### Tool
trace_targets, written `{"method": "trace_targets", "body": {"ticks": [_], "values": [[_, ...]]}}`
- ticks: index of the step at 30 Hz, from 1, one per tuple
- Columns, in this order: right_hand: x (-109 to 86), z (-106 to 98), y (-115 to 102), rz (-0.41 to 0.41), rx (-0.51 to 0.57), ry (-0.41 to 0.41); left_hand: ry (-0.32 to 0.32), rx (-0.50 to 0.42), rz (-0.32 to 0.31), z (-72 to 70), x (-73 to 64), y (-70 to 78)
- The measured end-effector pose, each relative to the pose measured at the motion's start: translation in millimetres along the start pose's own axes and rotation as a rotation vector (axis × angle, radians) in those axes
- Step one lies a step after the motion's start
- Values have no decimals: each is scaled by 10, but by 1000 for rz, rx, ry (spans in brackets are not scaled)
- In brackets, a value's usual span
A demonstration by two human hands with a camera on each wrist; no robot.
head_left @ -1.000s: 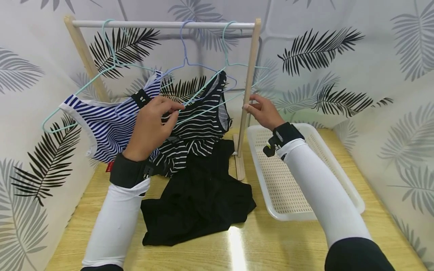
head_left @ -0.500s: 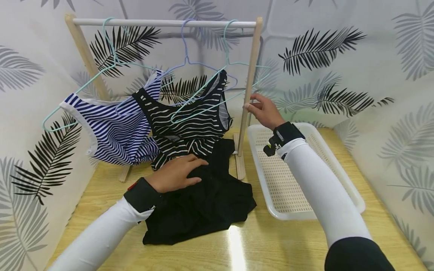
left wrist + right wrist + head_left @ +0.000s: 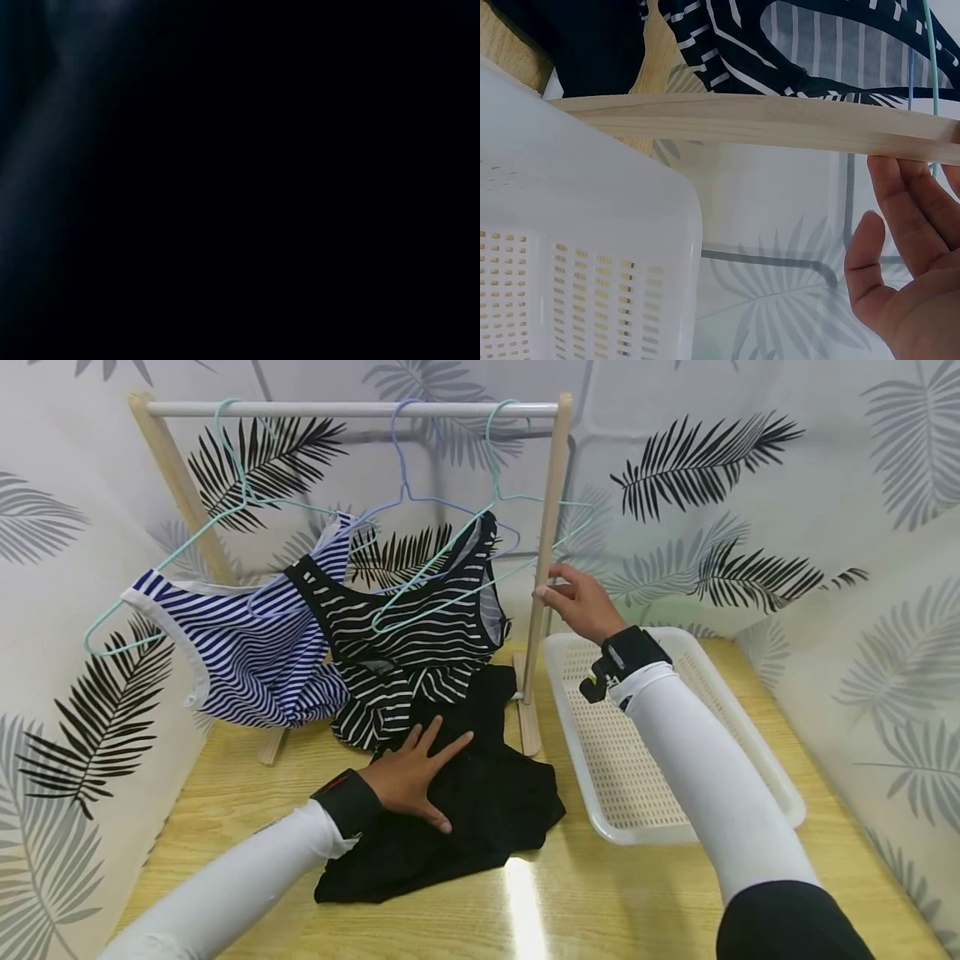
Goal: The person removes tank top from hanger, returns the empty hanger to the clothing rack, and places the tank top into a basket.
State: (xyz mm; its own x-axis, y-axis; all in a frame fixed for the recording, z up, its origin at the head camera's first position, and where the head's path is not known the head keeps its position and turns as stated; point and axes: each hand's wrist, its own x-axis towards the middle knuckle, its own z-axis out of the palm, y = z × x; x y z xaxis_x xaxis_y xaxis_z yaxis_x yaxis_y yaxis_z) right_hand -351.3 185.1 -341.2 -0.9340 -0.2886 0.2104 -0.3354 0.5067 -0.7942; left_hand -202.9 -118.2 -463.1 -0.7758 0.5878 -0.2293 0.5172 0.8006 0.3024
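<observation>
My left hand (image 3: 408,781) lies with spread fingers on a crumpled black garment (image 3: 480,810) on the table. The left wrist view is almost wholly black. My right hand (image 3: 581,602) holds the right wooden post (image 3: 547,552) of a small clothes rack. In the right wrist view, fingers (image 3: 911,195) reach the edge of that post (image 3: 765,120), and more of the grip runs out of frame. A black-and-white striped top (image 3: 427,627) hangs on a purple hanger (image 3: 401,468). Left of it, a blue-and-white striped top (image 3: 255,643) hangs on a mint hanger (image 3: 243,485).
Another mint hanger (image 3: 495,468) hangs bare near the right end of the white rail (image 3: 337,410). A white perforated basket (image 3: 637,760) stands on the wooden table (image 3: 600,910), right of the rack. Leaf-patterned fabric (image 3: 712,552) closes off the back and sides.
My left hand has left the striped top by the hangers, moved down to the black garment and spread its fingers there. The right hand has stayed at the post.
</observation>
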Motion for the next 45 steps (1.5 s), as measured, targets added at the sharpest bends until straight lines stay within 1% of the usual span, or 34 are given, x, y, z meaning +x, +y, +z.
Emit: {"method": "trace_targets", "body": {"ticks": [5, 9, 12, 15, 17, 22, 24, 27, 29, 33, 40, 43, 45], "values": [[-19, -13, 5, 35, 21, -45, -43, 38, -43, 93, 121, 60], [-61, -13, 30, 72, 39, -76, -88, 40, -64, 174, 162, 97], [-98, -19, 29, 70, 30, -75, -111, 44, -73, 218, 183, 113], [-120, -37, 19, 49, -12, -58, -130, 76, -81, 226, 217, 122], [-127, -63, 16, 30, -67, -47, -131, 104, -78, 217, 244, 124], [-214, -180, 9, 25, -171, -45, -100, 158, -53, 212, 295, 112], [-292, -242, 25, 35, -184, -58, -85, 180, -41, 222, 298, 104], [-448, -341, 104, 40, -233, -89, -64, 196, -24, 237, 281, 101], [-582, -414, 174, 42, -288, -115, -56, 196, -17, 241, 262, 109], [-864, -576, 325, 38, -430, -152, -46, 195, 3, 242, 216, 132], [-1316, -852, 537, 122, -680, -173, -1, 225, 74, 221, 153, 151], [-1445, -928, 634, 132, -721, -191, 7, 240, 102, 223, 142, 141], [-1523, -970, 694, 198, -745, -226, -4, 238, 112, 210, 132, 145]]}}
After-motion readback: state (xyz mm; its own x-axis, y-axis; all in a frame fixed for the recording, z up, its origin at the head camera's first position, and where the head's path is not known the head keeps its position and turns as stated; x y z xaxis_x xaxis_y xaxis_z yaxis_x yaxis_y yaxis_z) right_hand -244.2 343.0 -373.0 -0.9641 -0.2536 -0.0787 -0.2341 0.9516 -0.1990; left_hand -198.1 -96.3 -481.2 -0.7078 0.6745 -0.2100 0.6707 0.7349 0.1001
